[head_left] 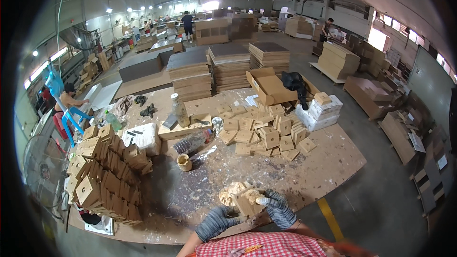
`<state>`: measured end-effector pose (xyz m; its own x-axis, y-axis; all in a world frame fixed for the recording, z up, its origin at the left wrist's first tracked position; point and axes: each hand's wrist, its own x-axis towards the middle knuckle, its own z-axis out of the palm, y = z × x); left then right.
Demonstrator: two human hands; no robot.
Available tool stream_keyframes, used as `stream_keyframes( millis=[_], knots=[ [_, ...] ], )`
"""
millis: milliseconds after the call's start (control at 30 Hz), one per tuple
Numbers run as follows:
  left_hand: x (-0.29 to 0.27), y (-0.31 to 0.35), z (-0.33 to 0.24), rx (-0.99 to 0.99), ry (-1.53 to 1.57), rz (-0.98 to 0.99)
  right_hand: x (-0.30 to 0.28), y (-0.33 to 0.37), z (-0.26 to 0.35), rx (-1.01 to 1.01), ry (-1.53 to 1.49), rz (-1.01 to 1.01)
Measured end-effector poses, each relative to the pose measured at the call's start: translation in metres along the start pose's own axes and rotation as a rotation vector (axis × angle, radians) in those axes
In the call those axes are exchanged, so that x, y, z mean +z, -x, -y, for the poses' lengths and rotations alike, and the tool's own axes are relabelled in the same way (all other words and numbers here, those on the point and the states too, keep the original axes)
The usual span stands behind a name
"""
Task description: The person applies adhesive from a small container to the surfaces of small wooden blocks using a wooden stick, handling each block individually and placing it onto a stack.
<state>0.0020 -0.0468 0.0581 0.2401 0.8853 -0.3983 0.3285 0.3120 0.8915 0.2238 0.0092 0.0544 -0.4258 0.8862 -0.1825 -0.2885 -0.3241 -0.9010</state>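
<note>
OK, wooden block (244,205) sits between left hand (219,222) and right hand (278,209), bottom centre of frame.
I've got both holding it: left at its lower edge, right at upper right, neither nearer. Tilted; long axis unclear. Cream cloth (231,195) bunched just beyond. Left of centre: shallow tray (190,131) with glass jar (180,112); cup (184,165), contents unclear. Upper centre: open carton (261,91), dark bundle (295,84) at its right.
</note>
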Motion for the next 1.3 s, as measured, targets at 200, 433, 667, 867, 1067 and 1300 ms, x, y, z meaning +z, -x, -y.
stream_keyframes(
  millis=[200, 433, 667, 867, 1067, 1300],
  knots=[
    [-0.004, 0.022, -0.014, -0.019, 0.042, -0.095, 0.002, -0.017, -0.009, -0.162, 0.034, 0.143],
    [0.016, 0.006, -0.033, -0.019, 0.095, -0.110, -0.013, -0.019, 0.024, -0.028, 0.045, 0.238],
    [0.063, -0.048, -0.039, 0.090, 0.328, -0.117, -0.071, -0.022, 0.056, -0.027, 0.010, 0.258],
    [0.096, -0.092, -0.039, 0.052, 0.451, -0.276, -0.124, -0.028, 0.061, -0.109, 0.130, 0.240],
    [0.128, -0.097, -0.072, 0.102, 0.549, -0.283, -0.157, -0.036, 0.058, -0.092, -0.018, 0.334],
    [0.139, -0.092, -0.089, 0.066, 0.711, -0.408, -0.156, -0.041, 0.078, -0.169, -0.055, 0.323]
  ],
)
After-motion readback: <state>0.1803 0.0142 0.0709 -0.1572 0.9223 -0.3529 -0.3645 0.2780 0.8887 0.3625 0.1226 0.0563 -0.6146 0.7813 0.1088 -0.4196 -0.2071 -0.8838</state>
